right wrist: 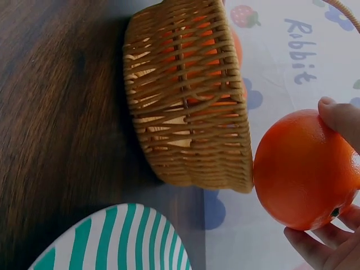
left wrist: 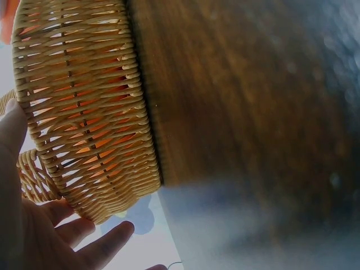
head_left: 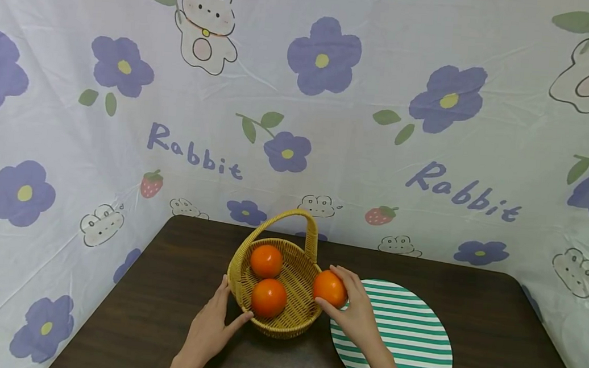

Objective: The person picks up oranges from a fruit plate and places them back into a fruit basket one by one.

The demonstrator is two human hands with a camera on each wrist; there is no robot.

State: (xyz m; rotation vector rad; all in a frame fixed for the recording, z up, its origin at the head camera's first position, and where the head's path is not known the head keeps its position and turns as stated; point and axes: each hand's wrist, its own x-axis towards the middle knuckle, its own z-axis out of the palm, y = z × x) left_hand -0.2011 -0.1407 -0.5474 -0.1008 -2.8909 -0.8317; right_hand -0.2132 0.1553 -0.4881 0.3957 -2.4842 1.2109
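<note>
A yellow wicker basket (head_left: 284, 332) with an arched handle stands on the dark table, holding two oranges, a rear orange (head_left: 266, 261) and a front orange (head_left: 269, 298). My left hand (head_left: 208, 327) touches the basket's left side, fingers extended along the outside and thumb at the near rim. In the left wrist view the wicker wall (left wrist: 84, 107) fills the space beside the thumb. With fingers and thumb, my right hand (head_left: 357, 314) grips a third orange (right wrist: 306, 169) at the basket's right rim. That orange is raised to rim height, above the plate's left edge in the head view.
A round placemat with green and white stripes (head_left: 407, 334) lies right of the basket, partly under the right forearm. The dark wooden table (head_left: 500, 329) reaches back to a white cloth backdrop (head_left: 359, 131) printed with flowers and rabbits. The basket's handle (head_left: 271, 219) arches over its opening.
</note>
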